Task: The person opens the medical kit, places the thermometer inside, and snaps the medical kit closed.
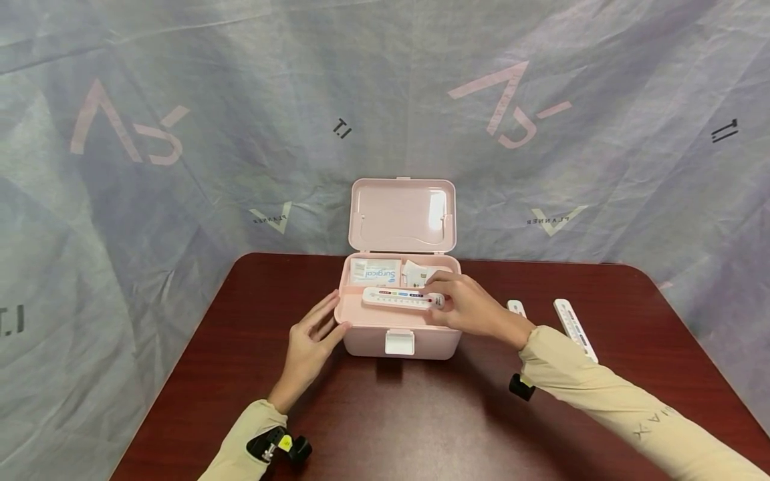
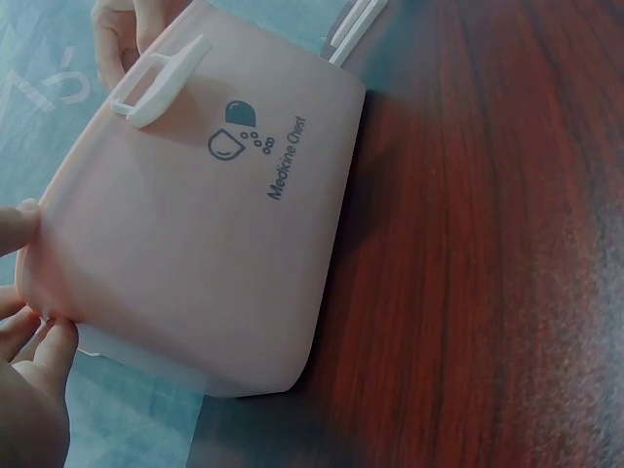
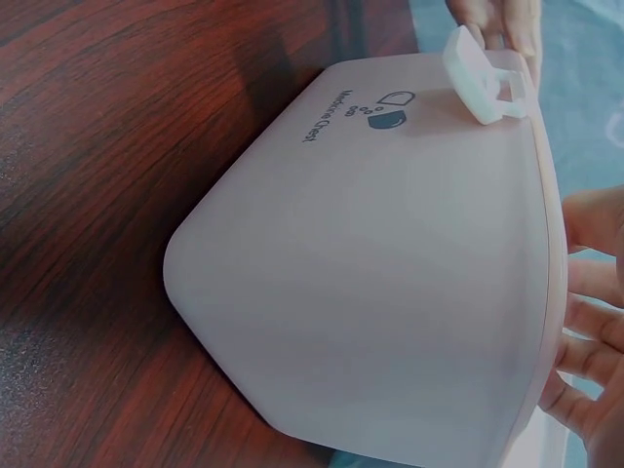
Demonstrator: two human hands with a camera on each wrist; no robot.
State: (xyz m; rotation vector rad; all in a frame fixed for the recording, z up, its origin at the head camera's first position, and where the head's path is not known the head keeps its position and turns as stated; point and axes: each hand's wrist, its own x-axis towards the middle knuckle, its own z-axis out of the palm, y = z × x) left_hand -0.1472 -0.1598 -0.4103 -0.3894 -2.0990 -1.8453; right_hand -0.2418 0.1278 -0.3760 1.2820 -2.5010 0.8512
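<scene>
Thermometer (image 1: 394, 298): over front compartment (image 1: 375, 316) of box (image 1: 365, 342) | right fingers (image 1: 444, 275): pinching its right end | left fingers (image 1: 320, 311): spread at box's near-left corner | I'd brace lightly, keep thermometer level, lower gently, release only once fully supported.

your sleeves (image 1: 592, 384) are cream. you have a pale pink box (image 1: 363, 341) with a white latch (image 1: 400, 343) and grey capsule print (image 2: 244, 136), a white thermometer (image 1: 391, 298) marked red, green and blue, a red-brown, wood-grained table (image 1: 373, 427), and greyish-blue cloth (image 1: 271, 120) printed pink, black and pale yellow.
</scene>
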